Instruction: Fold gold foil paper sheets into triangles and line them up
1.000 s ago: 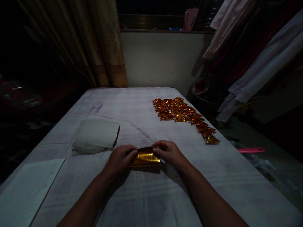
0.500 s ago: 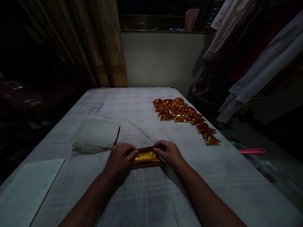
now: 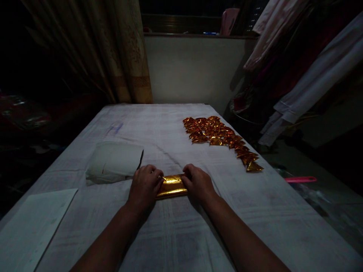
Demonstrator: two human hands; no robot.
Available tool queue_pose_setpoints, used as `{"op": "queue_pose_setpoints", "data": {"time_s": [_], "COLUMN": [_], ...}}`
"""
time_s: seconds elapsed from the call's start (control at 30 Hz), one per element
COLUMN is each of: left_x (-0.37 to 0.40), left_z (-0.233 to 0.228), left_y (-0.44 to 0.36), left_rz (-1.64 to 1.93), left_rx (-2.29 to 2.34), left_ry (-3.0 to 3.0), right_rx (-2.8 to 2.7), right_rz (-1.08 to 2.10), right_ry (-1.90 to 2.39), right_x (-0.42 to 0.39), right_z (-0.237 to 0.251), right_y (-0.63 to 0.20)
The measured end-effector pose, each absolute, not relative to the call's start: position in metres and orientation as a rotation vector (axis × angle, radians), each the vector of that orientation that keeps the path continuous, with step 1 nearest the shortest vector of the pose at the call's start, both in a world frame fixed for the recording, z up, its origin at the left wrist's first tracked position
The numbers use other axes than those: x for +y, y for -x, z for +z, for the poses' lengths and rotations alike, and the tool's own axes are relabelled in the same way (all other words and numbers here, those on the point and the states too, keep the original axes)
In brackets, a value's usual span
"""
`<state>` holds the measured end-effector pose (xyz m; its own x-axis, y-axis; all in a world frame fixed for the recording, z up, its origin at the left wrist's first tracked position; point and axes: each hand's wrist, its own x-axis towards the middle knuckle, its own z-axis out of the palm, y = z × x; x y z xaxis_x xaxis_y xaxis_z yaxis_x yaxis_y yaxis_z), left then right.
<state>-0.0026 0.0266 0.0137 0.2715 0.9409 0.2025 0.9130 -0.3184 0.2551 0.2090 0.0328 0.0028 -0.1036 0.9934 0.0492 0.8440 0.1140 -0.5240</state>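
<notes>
A folded strip of gold foil paper (image 3: 171,186) lies flat on the cloth-covered table (image 3: 176,234). My left hand (image 3: 145,186) presses on its left end with curled fingers. My right hand (image 3: 197,183) presses on its right end. Both hands rest on the table, and the strip shows only between them. Several folded gold paper triangles (image 3: 219,136) lie in a band at the table's far right, well away from both hands.
A white stack of paper in a wrapper (image 3: 114,162) sits left of my left hand. A flat white sheet (image 3: 31,226) lies at the near left corner. A curtain (image 3: 113,53) hangs behind; clothes (image 3: 300,68) hang at the right. A pink object (image 3: 300,179) lies beyond the right edge.
The gold sheet has been folded narrower into a flat strip. Both hands have moved slightly away from me and pressed down on it.
</notes>
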Motion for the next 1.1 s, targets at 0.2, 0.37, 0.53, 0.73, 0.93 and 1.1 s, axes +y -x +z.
{"op": "queue_pose_setpoints", "data": {"time_s": [0.2, 0.37, 0.53, 0.73, 0.93, 1.1], "left_x": [0.018, 0.012, 0.010, 0.007, 0.003, 0.000], "left_z": [0.029, 0.029, 0.027, 0.022, 0.025, 0.026], "left_y": [-0.002, -0.009, -0.012, -0.012, -0.014, -0.015], "left_rz": [0.278, 0.153, 0.129, 0.122, 0.088, 0.068], "left_rx": [1.630, 1.684, 1.733, 1.720, 1.734, 1.732], "left_ry": [-2.560, -2.594, -2.622, -2.666, -2.630, -2.617], "right_rx": [-2.216, -2.508, -2.495, -2.404, -2.360, -2.340], "right_rz": [0.351, 0.258, 0.291, 0.334, 0.366, 0.391], "right_ry": [1.654, 1.470, 1.370, 1.361, 1.347, 1.393], "right_x": [0.031, 0.029, 0.025, 0.018, 0.010, 0.005], "right_z": [0.013, 0.015, 0.004, -0.007, -0.011, -0.008], "right_y": [-0.206, -0.198, -0.192, -0.193, -0.198, -0.200]}}
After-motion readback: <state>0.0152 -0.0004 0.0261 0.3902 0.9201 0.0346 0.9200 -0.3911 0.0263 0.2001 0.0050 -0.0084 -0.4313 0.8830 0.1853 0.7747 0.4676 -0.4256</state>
